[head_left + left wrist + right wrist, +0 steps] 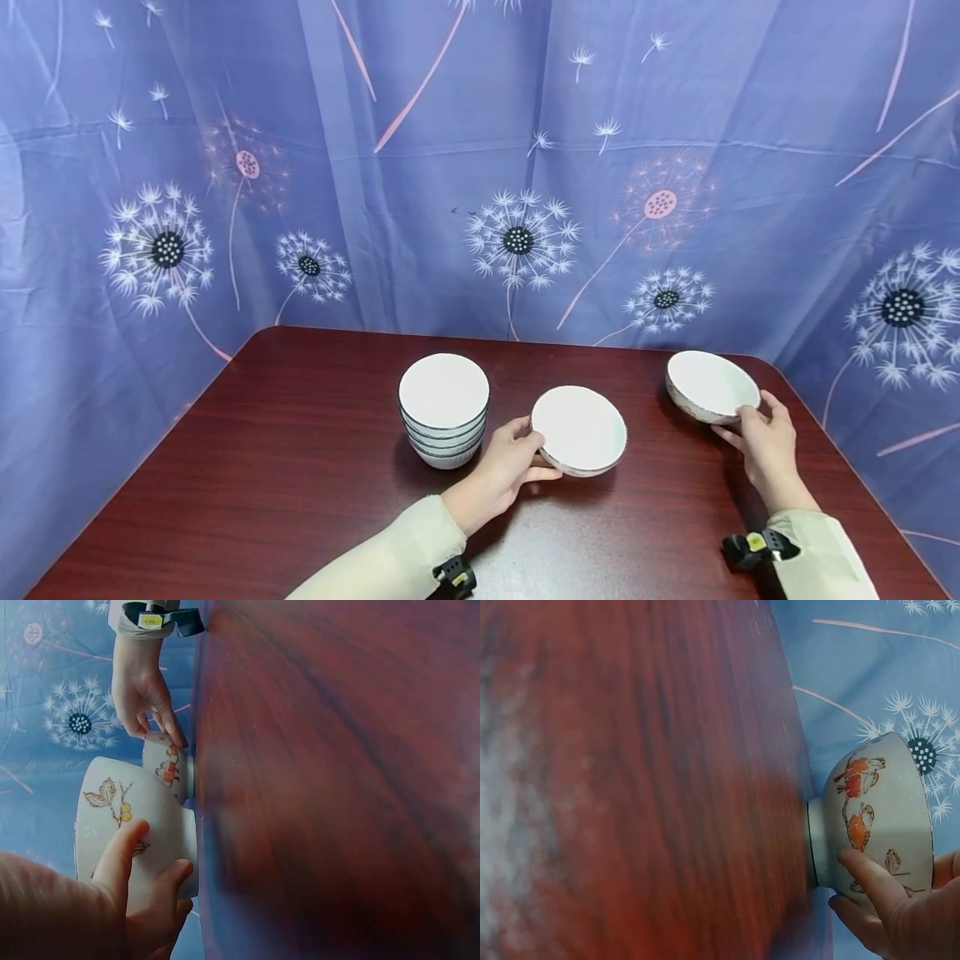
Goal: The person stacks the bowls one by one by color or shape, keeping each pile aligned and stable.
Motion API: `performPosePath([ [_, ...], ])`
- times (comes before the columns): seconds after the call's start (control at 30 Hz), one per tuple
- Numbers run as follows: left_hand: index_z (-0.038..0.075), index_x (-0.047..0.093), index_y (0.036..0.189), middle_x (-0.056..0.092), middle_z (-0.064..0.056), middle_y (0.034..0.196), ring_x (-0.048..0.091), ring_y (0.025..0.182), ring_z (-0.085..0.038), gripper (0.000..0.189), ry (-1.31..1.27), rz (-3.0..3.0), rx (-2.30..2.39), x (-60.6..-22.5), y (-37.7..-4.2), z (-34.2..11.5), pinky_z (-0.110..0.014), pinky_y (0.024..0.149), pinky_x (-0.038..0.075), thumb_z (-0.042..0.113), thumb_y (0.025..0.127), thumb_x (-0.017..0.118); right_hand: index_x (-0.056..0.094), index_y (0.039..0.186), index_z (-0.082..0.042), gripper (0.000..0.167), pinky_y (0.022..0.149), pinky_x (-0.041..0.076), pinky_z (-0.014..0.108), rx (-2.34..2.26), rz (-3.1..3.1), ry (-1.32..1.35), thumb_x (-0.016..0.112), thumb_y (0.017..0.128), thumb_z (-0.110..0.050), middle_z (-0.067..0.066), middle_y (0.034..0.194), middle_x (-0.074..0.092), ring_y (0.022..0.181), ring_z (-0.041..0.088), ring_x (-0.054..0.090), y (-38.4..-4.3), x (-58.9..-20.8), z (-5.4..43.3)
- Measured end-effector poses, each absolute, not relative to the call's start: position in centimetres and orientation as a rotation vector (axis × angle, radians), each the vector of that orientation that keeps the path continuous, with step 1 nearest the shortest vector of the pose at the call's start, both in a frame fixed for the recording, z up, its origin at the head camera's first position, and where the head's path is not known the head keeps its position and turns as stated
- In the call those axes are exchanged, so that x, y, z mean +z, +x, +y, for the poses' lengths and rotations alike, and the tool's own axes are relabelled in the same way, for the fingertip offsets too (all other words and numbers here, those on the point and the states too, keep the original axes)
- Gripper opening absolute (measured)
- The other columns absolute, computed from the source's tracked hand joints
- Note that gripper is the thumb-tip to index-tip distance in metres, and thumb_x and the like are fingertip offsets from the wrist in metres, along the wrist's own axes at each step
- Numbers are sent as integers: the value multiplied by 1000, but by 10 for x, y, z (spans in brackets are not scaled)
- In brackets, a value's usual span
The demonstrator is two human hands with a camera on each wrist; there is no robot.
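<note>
My left hand (pixel 504 467) grips the near-left rim of a white bowl (pixel 579 429), thumb on the rim and fingers beneath. In the left wrist view that bowl (pixel 105 802) shows a leaf-and-yellow-fruit pattern, tilted slightly. At the right, my right hand (pixel 767 442) pinches the rim of a second white bowl (pixel 712 383) near the table's back right corner. Orange birds decorate this bowl (pixel 877 810) in the right wrist view, and its foot is at or very near the tabletop. Left of my left hand stands a stack of several white bowls (pixel 444 408) with dark rims.
The dark red wooden table (pixel 262 467) ends at a blue curtain (pixel 420 208) with dandelion prints, which hangs behind it and along both sides. A black strap device (pixel 757 548) sits on the right wrist, another (pixel 454 577) on the left.
</note>
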State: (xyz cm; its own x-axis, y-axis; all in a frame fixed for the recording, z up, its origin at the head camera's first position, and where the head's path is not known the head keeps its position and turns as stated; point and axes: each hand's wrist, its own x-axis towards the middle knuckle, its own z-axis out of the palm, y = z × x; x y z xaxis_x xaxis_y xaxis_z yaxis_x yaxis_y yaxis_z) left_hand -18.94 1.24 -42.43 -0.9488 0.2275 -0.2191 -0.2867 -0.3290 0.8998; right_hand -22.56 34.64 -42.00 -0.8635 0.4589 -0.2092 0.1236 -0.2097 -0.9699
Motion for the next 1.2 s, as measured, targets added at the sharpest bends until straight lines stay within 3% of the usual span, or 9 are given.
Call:
performPosePath([
  [0.2, -13, 26, 143, 44, -30, 128, 66, 85, -25, 58, -72, 1605, 2321, -427, -188, 8, -39, 74, 60, -6, 87, 42, -1, 155, -14, 71, 65, 58, 22, 2178, -1807, -680, 33, 94, -1, 12, 123, 34, 73, -1, 59, -226, -421, 346],
  [1.07, -15, 23, 143, 47, -31, 127, 66, 86, -29, 59, -77, 1656, 2294, -427, -183, 0, -39, 73, 60, -5, 88, 41, -3, 155, -11, 71, 67, 58, 22, 2130, -1870, -658, 33, 94, -2, 20, 136, 26, 73, -3, 58, -224, -420, 345],
  [1.2, -15, 22, 143, 46, -32, 129, 65, 89, -29, 59, -70, 1649, 2281, -427, -183, -1, -40, 75, 60, -6, 88, 40, -4, 154, -10, 71, 69, 59, 23, 2118, -1896, -635, 32, 94, -3, 23, 143, 19, 74, -3, 58, -224, -421, 345],
])
